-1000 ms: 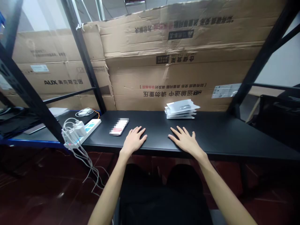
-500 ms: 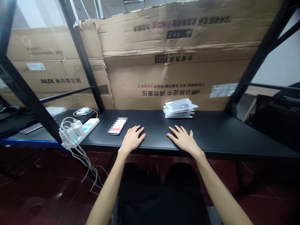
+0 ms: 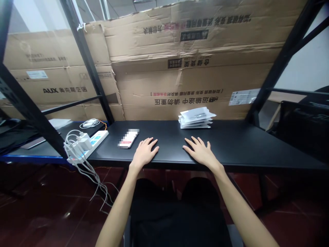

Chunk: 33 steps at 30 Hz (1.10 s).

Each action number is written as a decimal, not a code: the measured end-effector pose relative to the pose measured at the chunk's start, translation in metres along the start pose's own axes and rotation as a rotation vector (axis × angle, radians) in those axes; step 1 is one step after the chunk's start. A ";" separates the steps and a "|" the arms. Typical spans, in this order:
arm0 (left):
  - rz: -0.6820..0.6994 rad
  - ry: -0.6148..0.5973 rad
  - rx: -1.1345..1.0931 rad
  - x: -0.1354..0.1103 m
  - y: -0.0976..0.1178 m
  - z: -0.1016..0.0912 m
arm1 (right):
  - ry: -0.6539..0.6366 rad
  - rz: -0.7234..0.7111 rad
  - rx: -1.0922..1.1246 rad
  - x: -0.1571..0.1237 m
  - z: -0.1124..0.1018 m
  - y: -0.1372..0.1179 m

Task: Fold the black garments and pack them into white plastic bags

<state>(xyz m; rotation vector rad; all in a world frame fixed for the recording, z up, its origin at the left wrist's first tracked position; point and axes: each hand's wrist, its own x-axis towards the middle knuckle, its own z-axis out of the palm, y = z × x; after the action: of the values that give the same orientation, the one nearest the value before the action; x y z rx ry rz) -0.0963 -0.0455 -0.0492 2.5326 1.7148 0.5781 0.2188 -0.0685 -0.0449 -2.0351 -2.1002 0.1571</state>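
My left hand (image 3: 144, 151) lies palm down on the black desk (image 3: 164, 137), near its front edge, fingers apart and holding nothing. Just beyond it to the left is a phone (image 3: 129, 138), its screen blurred out; the hand does not touch it. My right hand (image 3: 200, 151) also rests flat on the desk, fingers spread, with nothing in it. Behind the right hand, close to the cardboard, sits a stack of several white flat packets (image 3: 196, 118), loosely piled. A gap separates the packets from my fingertips.
A white power strip (image 3: 96, 142) with plugged-in chargers (image 3: 83, 141) and dangling cables (image 3: 95, 181) lies at the desk's left end. Cardboard sheets (image 3: 144, 79) wall off the back. Black metal posts (image 3: 88, 61) frame the sides. A dark chair back (image 3: 303, 127) stands at right.
The camera view has shifted very slightly. Both hands, the phone and the packets stay where they were on the desk.
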 end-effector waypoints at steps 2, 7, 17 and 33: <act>-0.003 -0.003 -0.002 0.000 0.000 0.000 | 0.000 -0.001 0.004 0.000 0.000 0.000; -0.011 -0.012 -0.009 0.000 0.001 -0.002 | 0.003 0.000 -0.013 0.000 0.000 0.000; 0.005 0.006 0.002 0.000 0.000 0.000 | 0.019 -0.012 -0.002 -0.001 0.000 0.000; -0.014 -0.008 -0.008 0.000 0.001 -0.001 | 0.021 -0.007 0.006 -0.002 -0.001 -0.002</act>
<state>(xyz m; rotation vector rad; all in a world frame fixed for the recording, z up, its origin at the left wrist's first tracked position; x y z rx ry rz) -0.0959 -0.0466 -0.0477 2.5119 1.7231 0.5720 0.2173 -0.0708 -0.0440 -2.0174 -2.0913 0.1397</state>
